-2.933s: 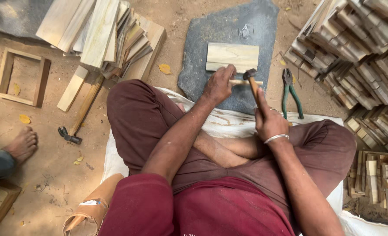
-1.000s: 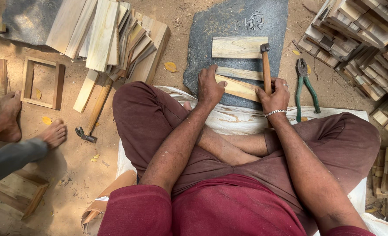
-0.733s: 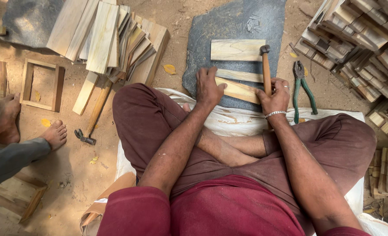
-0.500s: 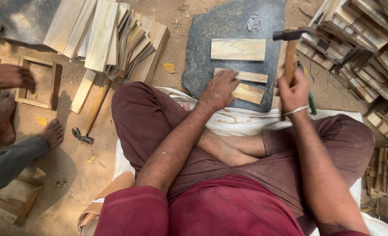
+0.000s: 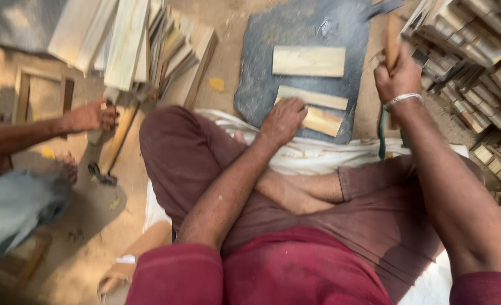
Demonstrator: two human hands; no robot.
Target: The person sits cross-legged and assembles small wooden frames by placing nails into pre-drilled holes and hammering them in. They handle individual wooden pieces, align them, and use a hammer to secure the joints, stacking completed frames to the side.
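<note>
Two pale wooden strips (image 5: 317, 110), stacked slightly askew near front edge of dark stone slab (image 5: 307, 34), pinned flat under left hand (image 5: 283, 120). Hammer handle (image 5: 392, 45), motion-blurred, raised upright in right hand (image 5: 398, 78) beside slab.

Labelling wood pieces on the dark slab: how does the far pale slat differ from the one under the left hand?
The far pale wooden slat lies free and level; the near wooden slat is pinned by the left hand and angled. The far one is pale and fully visible; the near one is yellower and partly covered. Both rest on the dark stone slab.
</note>
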